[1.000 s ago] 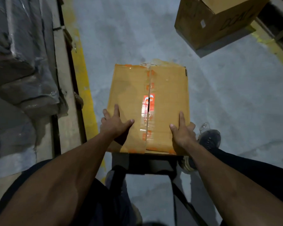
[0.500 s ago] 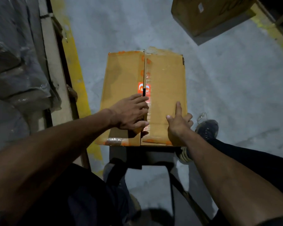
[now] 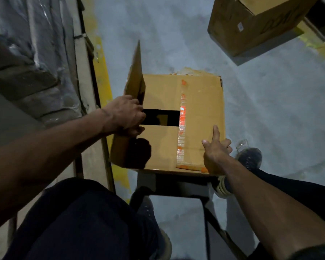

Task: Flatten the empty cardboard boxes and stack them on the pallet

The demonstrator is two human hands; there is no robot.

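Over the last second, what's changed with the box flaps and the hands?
The left hand slid from the near corner to the centre seam, gripped the left flap and swung it up, uncovering the inner flaps and a dark gap. The right hand stayed on the still-closed right flap; the second box stays put.

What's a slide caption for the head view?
Left hand lifts one top flap of the cardboard box; right hand steadies the other.
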